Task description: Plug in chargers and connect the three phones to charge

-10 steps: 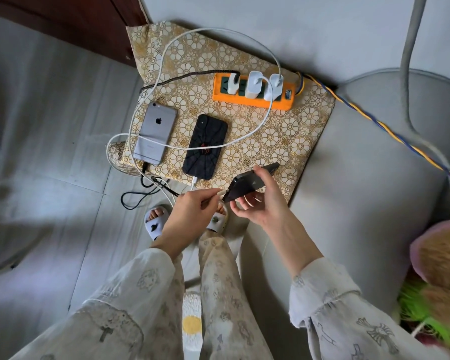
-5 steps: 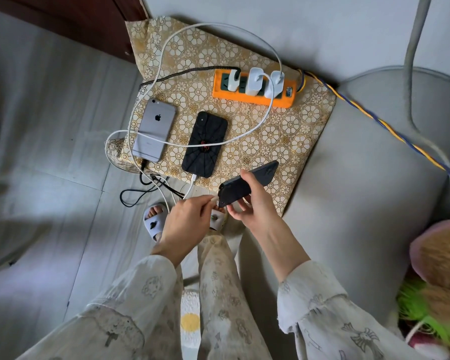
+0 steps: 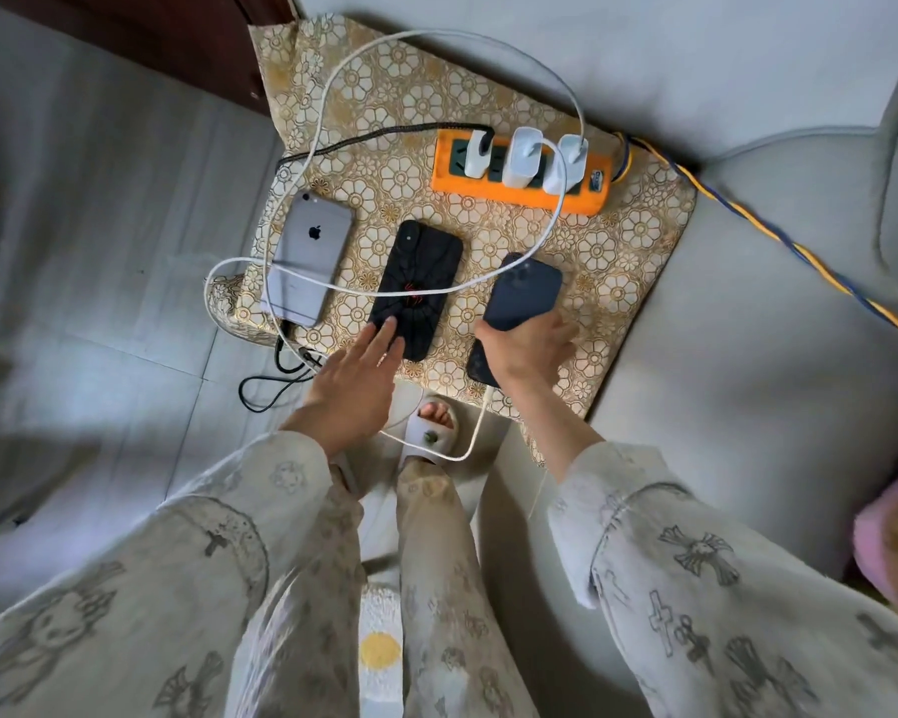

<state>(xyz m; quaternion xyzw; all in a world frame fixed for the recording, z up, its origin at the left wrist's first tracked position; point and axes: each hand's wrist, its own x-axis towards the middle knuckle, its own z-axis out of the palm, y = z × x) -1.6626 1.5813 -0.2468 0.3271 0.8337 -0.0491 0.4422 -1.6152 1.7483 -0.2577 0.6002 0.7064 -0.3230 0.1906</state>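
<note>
Three phones lie face down on a gold floral cloth [image 3: 607,251]. The silver phone [image 3: 309,259] is at the left, with a black cable at its near end. The black-cased phone [image 3: 420,282] is in the middle. The dark blue phone [image 3: 522,298] is at the right, with a white cable [image 3: 475,432] running from its near end. My right hand [image 3: 530,344] grips the blue phone's lower half and holds it down on the cloth. My left hand [image 3: 356,378] is open, fingertips on the black phone's near end. An orange power strip [image 3: 581,196] holds three white chargers [image 3: 524,158].
White cables loop over the cloth and across the two left phones. A black cable [image 3: 265,391] coils on the grey floor at the left. A blue-and-yellow cord [image 3: 778,241] runs right from the strip. A grey cushion [image 3: 747,380] is at the right. My sandalled foot [image 3: 431,427] is below the hands.
The blue phone went from held up between both hands to lying on the cloth under my right hand. My left hand let go of the cable end and moved to the black phone.
</note>
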